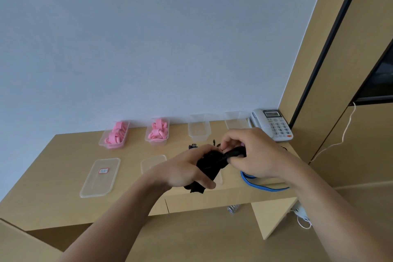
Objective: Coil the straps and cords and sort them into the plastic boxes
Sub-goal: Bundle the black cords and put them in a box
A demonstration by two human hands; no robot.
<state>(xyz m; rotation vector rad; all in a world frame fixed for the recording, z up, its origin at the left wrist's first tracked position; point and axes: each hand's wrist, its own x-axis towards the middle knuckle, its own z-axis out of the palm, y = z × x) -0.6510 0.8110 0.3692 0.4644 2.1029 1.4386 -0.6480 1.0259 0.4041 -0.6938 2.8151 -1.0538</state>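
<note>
The left hand (185, 171) has its grip clamped round a bunched black strap (209, 166), fingers curled over it, held above the front edge of the desk (63, 166). The right hand (257, 155) has its grip closed too, pinching a loop of the same strap just beside the left fingers. A blue strap (265, 187) lies along the front edge under the right wrist. Against the wall stand four plastic boxes: the first box (126, 132) and second box (166, 134) hold pink straps (114, 134), the third box (198, 132) and fourth box (237, 122) show clear plastic. Two lids (101, 176) lie flat left of the hands. A telephone (274, 124) fills the back right corner.
</note>
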